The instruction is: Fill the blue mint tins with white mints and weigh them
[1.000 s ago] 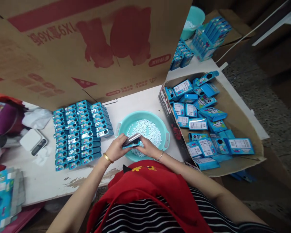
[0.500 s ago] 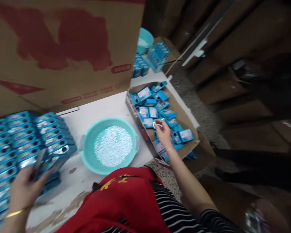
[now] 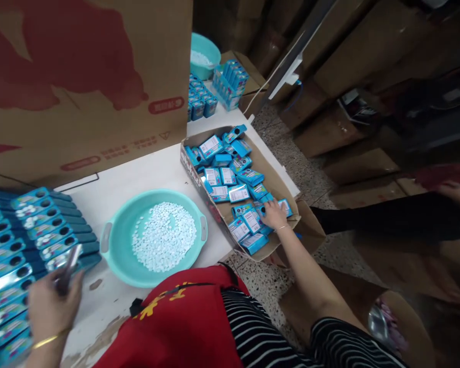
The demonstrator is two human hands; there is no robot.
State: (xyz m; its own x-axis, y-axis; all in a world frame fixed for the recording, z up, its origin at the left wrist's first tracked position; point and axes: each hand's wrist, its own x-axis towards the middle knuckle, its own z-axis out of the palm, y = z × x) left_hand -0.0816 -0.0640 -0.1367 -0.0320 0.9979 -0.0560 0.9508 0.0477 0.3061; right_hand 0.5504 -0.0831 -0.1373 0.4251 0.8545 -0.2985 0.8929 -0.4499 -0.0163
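Note:
My left hand (image 3: 53, 301) is wrapped round a narrow, shiny metal tool (image 3: 72, 261), blurred, its kind unclear. It hovers beside rows of upright small blue boxes (image 3: 7, 281), each with a dark round hole in its top. My right hand (image 3: 275, 214) reaches into a shallow cardboard tray (image 3: 279, 176) of loose blue boxes (image 3: 251, 220). Its fingers are apart and touch the boxes at the tray's near right end; the fingertips are partly hidden. Between my hands stands a turquoise basin (image 3: 117, 255) with small white pellets (image 3: 164, 237) in it.
A large cardboard box (image 3: 99, 76) walls off the table's back. Beyond it are another turquoise basin (image 3: 210, 46) and more blue boxes (image 3: 233, 82). At the right, another person's hand (image 3: 458, 191) shows. An open carton (image 3: 410, 327) stands low at the lower right.
My right hand has moved toward the tray's near right end, and its pinch has opened. A blue box now lies where it was. The view has shifted right; my left hand still grips the metal tool.

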